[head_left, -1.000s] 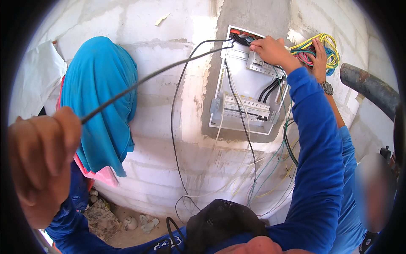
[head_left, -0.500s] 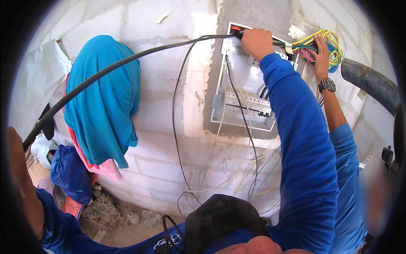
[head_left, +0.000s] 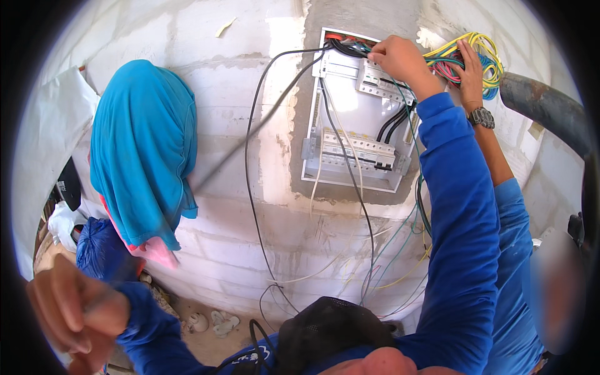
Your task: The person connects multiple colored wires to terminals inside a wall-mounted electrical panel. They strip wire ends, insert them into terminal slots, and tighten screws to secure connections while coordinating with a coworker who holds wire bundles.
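My left hand [head_left: 78, 306], low at the left and smeared by motion, has its fingers curled. A blurred thick black cable [head_left: 259, 122] slants from the panel's top left corner toward this hand and seems gripped in it; its lower stretch is hard to make out. My right hand [head_left: 400, 59] pinches at the black and green wires [head_left: 352, 49] along the top edge of the white electrical panel box [head_left: 359, 115], its fingertips partly hidden. Inside the box sit an upper row of circuit breakers [head_left: 381, 82] and a lower row of breakers [head_left: 356, 150].
A co-worker's hand [head_left: 470, 75] rests against a coil of yellow, green, red and blue wires [head_left: 490, 53] right of the box. A dark pipe [head_left: 540, 103] juts in there. Turquoise cloth [head_left: 144, 150] hangs on the left wall; a blue bag [head_left: 103, 247] stands below. Loose wires [head_left: 369, 250] dangle under the box.
My left hand has come down and inward, and the black cable now slopes steeply downward. My right hand has shifted right along the box's top edge, uncovering the upper breakers. Green wires now hang beside my forearm.
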Demonstrator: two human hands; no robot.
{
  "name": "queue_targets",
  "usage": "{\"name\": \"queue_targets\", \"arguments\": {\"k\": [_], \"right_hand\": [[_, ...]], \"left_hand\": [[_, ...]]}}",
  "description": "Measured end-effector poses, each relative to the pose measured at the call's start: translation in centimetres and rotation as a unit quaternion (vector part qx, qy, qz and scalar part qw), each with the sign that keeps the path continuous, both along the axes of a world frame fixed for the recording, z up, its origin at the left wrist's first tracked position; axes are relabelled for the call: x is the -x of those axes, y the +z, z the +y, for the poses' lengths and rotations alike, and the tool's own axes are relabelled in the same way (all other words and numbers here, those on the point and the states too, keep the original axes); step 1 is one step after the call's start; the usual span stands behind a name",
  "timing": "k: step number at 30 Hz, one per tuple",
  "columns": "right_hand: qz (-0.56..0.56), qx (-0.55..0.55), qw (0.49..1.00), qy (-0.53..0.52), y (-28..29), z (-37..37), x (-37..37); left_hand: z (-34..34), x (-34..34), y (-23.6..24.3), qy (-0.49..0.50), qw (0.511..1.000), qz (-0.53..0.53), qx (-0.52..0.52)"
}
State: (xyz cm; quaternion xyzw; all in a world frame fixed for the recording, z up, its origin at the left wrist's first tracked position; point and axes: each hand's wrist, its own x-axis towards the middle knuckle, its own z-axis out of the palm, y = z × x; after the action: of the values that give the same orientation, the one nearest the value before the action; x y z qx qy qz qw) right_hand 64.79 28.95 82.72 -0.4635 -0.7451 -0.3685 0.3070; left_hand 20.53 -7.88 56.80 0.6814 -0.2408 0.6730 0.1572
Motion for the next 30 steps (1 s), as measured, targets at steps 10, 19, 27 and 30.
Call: {"name": "queue_targets", "arguments": {"k": [10,19,27,30], "right_hand": [[0.058,-0.025,0.998,0.002,-0.4,0.5,1.1],[0.089,-0.051,0.994,-0.038,-1.5,0.9,1.9],[0.112,-0.099,0.987,-0.053,-1.9,1.4,3.3],[0.129,-0.089,0.984,-0.085,-2.2,2.6,4.6]], "left_hand": [[20.8,-13.9,3.5,0.491,0.827,0.202,-0.185],[29.8,-17.2,9.3,0.191,0.980,0.056,-0.024],[27.1,-18.6,10.4,0.033,0.999,-0.003,0.020],[26.7,-18.1,10.1,0.027,1.000,-0.009,0.011]]}}
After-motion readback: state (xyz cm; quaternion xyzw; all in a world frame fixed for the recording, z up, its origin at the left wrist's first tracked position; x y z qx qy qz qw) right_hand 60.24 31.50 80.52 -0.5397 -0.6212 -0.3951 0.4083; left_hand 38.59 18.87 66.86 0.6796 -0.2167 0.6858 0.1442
